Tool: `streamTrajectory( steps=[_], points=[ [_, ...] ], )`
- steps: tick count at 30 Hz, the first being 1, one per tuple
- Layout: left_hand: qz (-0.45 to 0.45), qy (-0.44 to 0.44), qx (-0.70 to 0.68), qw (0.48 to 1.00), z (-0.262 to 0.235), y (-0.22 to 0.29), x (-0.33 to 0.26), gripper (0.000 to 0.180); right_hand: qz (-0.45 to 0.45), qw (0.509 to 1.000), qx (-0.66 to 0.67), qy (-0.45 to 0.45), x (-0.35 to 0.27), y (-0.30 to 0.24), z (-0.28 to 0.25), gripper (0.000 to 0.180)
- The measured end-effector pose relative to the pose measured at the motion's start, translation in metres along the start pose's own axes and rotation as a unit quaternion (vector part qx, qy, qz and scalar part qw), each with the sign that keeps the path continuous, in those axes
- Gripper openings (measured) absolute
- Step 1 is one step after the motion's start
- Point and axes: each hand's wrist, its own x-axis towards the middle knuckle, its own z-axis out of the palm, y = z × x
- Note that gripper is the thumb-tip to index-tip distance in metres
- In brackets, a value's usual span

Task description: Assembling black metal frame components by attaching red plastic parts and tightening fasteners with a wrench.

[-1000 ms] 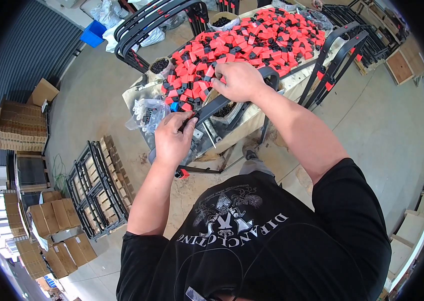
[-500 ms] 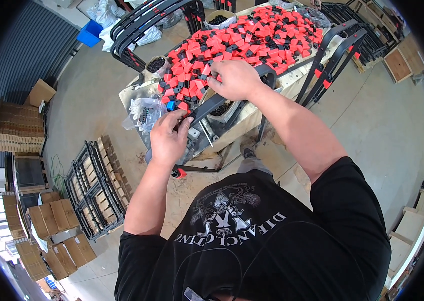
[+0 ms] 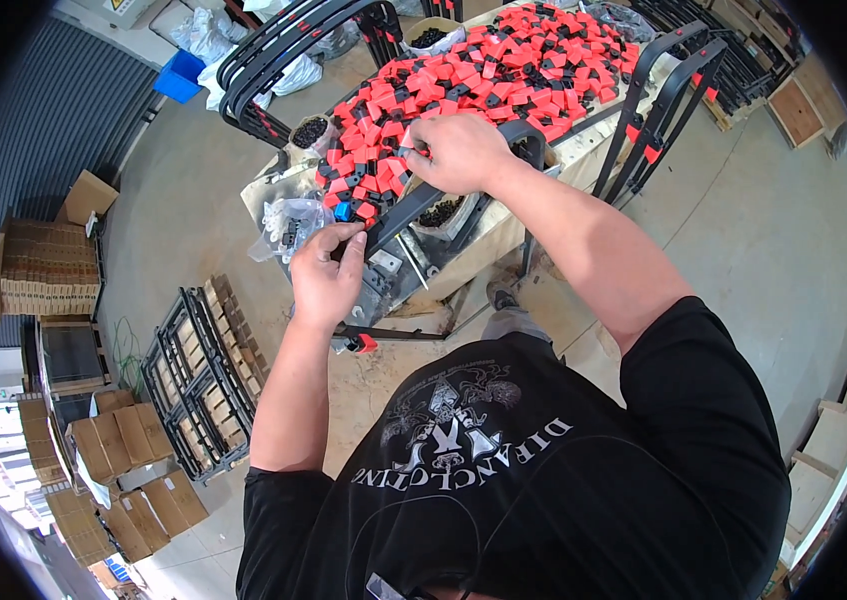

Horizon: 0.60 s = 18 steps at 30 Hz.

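A black tubular metal frame (image 3: 405, 210) lies slantwise over the near side of the worktable, its bend at the right. My left hand (image 3: 326, 278) is closed at the frame's left part, thumb and fingers pinching it. My right hand (image 3: 461, 155) rests above the frame's middle, fingers curled inward; whatever they hold, if anything, is hidden. Beyond both hands spreads a big heap of red and black plastic pieces (image 3: 483, 85). A small blue piece (image 3: 343, 211) lies near my left fingertips. Behind the frame is a container of small black parts (image 3: 440, 214).
A clear plastic bag with white pieces (image 3: 286, 225) lies on the table's left corner. More bent black frames (image 3: 298, 45) stand at the far left, others (image 3: 668, 105) at the right. Frames on a pallet (image 3: 198, 385) and cardboard boxes (image 3: 123, 430) are on the floor at left.
My left hand has shifted slightly left and down along the frame. My right hand has moved a little left and up, its fingers still curled.
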Motion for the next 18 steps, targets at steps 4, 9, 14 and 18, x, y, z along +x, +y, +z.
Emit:
streamTrajectory(
  steps=[4, 9, 14, 18],
  points=[
    [-0.053, -0.032, -0.076, 0.995, -0.001, -0.007, 0.001, 0.011, 0.009, 1.0, 0.01, -0.024, 0.0, -0.003, -0.006, 0.033],
    [-0.089, 0.009, -0.187, 0.978, 0.002, -0.024, 0.019, 0.021, 0.017, 1.0, -0.002, -0.008, 0.001, -0.003, -0.001, 0.031],
    [-0.064, -0.13, -0.033, 0.989, -0.001, 0.021, 0.071, 0.033, 0.028, 0.998, 0.056, 0.026, 0.001, 0.004, 0.002, 0.03],
    [0.002, -0.279, 0.061, 0.958, 0.024, 0.032, 0.097, 0.048, 0.027, 0.997, 0.075, 0.027, 0.004, 0.004, 0.004, 0.035]
  ],
)
